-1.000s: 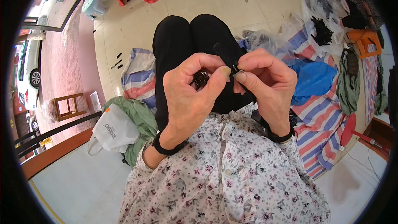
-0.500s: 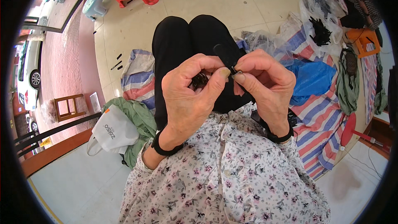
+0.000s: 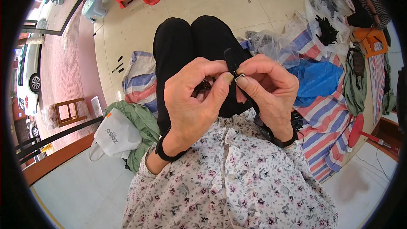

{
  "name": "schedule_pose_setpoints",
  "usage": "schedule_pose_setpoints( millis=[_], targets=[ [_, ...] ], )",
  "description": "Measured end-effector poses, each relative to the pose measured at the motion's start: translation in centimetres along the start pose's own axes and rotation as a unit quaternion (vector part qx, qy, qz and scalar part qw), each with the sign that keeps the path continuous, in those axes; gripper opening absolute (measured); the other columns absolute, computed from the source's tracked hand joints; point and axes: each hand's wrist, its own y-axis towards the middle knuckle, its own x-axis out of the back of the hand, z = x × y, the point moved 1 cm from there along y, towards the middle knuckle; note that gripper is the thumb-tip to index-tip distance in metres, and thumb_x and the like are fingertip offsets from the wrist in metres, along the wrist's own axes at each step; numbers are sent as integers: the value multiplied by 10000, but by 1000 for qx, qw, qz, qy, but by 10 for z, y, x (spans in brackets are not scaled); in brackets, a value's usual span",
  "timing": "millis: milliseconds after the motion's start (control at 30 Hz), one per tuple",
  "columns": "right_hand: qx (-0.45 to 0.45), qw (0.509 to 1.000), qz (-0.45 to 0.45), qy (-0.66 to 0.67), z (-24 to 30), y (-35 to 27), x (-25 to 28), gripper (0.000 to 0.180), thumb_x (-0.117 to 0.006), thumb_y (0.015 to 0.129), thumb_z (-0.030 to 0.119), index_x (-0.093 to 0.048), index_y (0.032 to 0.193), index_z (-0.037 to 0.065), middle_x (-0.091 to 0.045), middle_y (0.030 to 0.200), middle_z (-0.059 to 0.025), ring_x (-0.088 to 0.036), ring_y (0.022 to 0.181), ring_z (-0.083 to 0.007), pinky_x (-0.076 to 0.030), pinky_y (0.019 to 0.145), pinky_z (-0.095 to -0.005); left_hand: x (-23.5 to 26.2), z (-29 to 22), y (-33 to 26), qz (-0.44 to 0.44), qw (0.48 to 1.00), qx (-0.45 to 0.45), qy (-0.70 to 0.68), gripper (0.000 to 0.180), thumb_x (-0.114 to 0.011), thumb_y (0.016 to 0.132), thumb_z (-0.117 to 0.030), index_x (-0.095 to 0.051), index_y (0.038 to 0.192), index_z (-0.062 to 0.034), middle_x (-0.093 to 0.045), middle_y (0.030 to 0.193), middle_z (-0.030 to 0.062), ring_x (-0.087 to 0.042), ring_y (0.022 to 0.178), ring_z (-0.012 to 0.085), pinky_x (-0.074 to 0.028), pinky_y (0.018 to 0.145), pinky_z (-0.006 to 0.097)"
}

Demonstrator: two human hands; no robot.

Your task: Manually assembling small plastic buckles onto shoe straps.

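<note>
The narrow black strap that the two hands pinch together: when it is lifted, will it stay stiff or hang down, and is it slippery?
The black strap probably hangs limp: it bends over the left hand. It seems light, since fingertips alone hold it. The small metal clip by the right hand may slip; it looks smooth and tiny.

The left hand [image 3: 193, 101] hides most of a dark bundle [image 3: 202, 88] (its make-up unclear). The small metal clip [image 3: 238, 76] is too tiny to identify.

A black strap [image 3: 232, 61] stood upright over the lap — a small metal clip (silvery) [image 3: 239, 76] at its base.
</note>
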Motion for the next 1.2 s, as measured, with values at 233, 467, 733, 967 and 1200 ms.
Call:
schedule_pose_setpoints(
  millis=[233,467,733,967,1200],
  targets=[
    [-33,998,-15,42,-2,0,-1,103,-649,838,-104,-642,936,-72,-623,849,-67,-615,627,-91,-478,533,-189,-1,2,-1,-1,1000,-9,5,70,-684,811,5,-641,864,19,-575,735,1,-467,617,49,-344,539,188],
    [-64,997,-27,43,-4,0,-2,106,-656,827,-93,-644,923,-51,-631,812,-43,-609,610,-74,-476,517,-183,-1,5,3,4,999,-33,16,116,-672,742,85,-639,831,17,-571,687,55,-508,564,110,-363,486,232],
    [-73,996,-26,39,-5,1,-2,96,-654,837,-71,-633,926,-39,-635,810,-40,-600,607,-63,-473,519,-177,1,10,2,48,991,87,-87,129,-652,834,14,-670,961,28,-646,796,35,-556,650,63,-424,565,196],
    [-85,993,-3,76,-4,1,-2,126,-655,853,-56,-622,972,-30,-651,806,-44,-609,625,-61,-489,544,-186,5,18,1,81,970,141,-181,178,-628,884,-41,-663,1045,26,-658,846,6,-556,704,30,-425,617,176],
    [-116,992,-4,55,0,1,-2,116,-644,862,-47,-619,974,-28,-655,824,-45,-625,653,-67,-514,584,-186,3,17,-2,60,978,125,-158,174,-649,855,-18,-667,1024,20,-648,791,-10,-529,660,15,-403,582,167]
  ],
)
